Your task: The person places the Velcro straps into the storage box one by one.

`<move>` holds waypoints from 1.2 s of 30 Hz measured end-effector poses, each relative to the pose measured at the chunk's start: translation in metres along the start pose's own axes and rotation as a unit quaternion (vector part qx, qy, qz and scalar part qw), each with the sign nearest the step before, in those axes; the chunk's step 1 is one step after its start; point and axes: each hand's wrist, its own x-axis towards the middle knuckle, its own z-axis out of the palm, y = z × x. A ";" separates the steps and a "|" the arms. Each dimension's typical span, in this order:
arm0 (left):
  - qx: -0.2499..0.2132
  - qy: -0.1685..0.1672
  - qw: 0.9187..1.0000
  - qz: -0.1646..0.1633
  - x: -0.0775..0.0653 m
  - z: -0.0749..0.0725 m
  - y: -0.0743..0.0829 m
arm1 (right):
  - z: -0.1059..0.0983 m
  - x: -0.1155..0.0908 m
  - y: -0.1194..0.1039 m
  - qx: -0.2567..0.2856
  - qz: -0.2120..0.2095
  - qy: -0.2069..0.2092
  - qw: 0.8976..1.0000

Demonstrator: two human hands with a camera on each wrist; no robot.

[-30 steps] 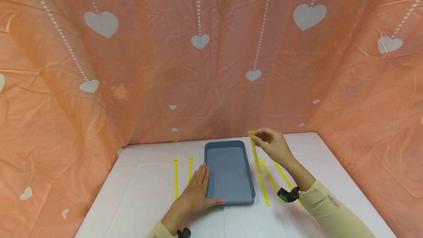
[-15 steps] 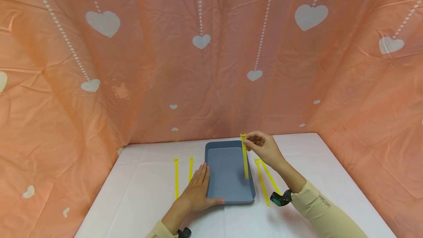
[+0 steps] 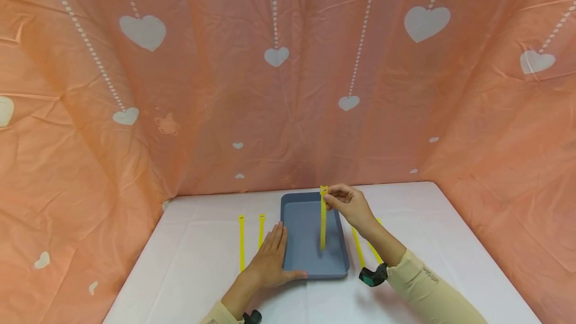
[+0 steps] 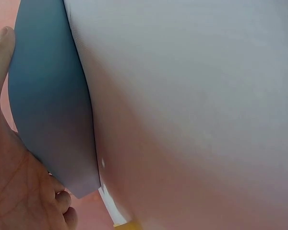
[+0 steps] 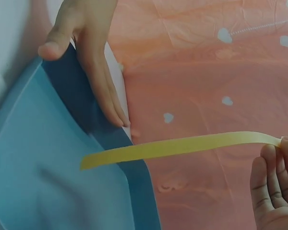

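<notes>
Hanging from right hand (image 3: 349,206): 1 strap (image 3: 323,224)

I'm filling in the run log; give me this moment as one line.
right hand pinches yellow strap over blue tray | left hand touches tray's left side | other straps lie either side of tray

The backdrop (image 3: 292,119) is a creased, orange-pink sheet. It rises behind the table (image 3: 180,269) and along its left and right sides. The table's top surface is white, with faint crease lines. Six dotted lines (image 3: 275,9), white, run down the backdrop from above; each ends at a pale heart (image 3: 276,57). Two further large hearts are cut by the top edge of the head view. Smaller hearts (image 3: 237,145) are printed lower on the rear panel. An irregular orange mark (image 3: 167,124) lies left of center.
</notes>
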 end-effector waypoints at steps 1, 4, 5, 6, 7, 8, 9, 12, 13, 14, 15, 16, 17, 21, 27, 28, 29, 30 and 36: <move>0.000 -0.002 1.000 -0.001 0.000 0.000 0.000 | 0.002 0.000 0.001 0.008 0.005 -0.001 1.000; -0.004 -0.001 1.000 -0.001 0.001 0.001 -0.002 | 0.006 0.000 0.005 0.035 0.021 -0.002 0.999; -0.005 0.000 1.000 0.000 0.001 0.001 -0.002 | 0.008 0.001 0.007 0.044 0.026 -0.002 0.999; -0.006 0.000 1.000 0.000 0.002 0.002 -0.003 | 0.010 0.001 0.009 0.051 0.032 -0.001 0.998; -0.005 0.002 1.000 0.000 0.002 0.003 -0.004 | 0.011 0.002 0.011 0.057 0.039 0.001 0.998; -0.005 0.005 1.000 0.001 0.002 0.004 -0.005 | 0.013 0.003 0.014 0.061 0.045 0.002 0.997; -0.004 0.007 1.000 0.001 0.003 0.005 -0.006 | 0.014 0.003 0.016 0.066 0.051 0.004 0.997; -0.001 0.006 1.000 -0.001 0.003 0.006 -0.006 | 0.019 0.004 0.024 0.080 0.066 0.005 0.995; 0.000 0.006 1.000 -0.001 0.003 0.005 -0.005 | 0.021 0.005 0.026 0.085 0.072 0.007 0.994; -0.001 0.005 1.000 0.000 0.002 0.004 -0.004 | 0.022 0.005 0.028 0.091 0.077 0.006 0.993; -0.001 0.003 1.000 0.000 0.002 0.003 -0.003 | 0.024 0.005 0.030 0.099 0.081 0.007 0.992; -0.001 0.001 1.000 -0.001 0.002 0.002 -0.002 | 0.026 0.005 0.032 0.107 0.085 0.008 0.991; -0.001 0.002 1.000 0.000 0.001 0.001 -0.002 | 0.028 0.005 0.034 0.114 0.091 0.009 0.989; -0.002 0.000 1.000 -0.001 0.001 0.000 -0.001 | 0.033 0.008 0.042 0.133 0.109 0.008 0.985; -0.005 -0.005 1.000 -0.003 0.002 0.000 -0.001 | 0.039 0.013 0.051 0.139 0.128 0.008 0.982; -0.004 -0.005 1.000 -0.003 0.002 0.000 -0.001 | 0.040 0.014 0.053 0.139 0.130 0.008 0.982; -0.005 -0.005 1.000 -0.002 0.002 0.000 -0.002 | 0.041 0.015 0.055 0.140 0.132 0.009 0.981; -0.007 -0.003 1.000 -0.002 0.002 0.001 -0.002 | 0.042 0.016 0.057 0.140 0.134 0.010 0.981; -0.005 0.004 1.000 0.002 0.002 0.002 -0.002 | 0.047 0.023 0.072 0.108 0.135 0.003 0.985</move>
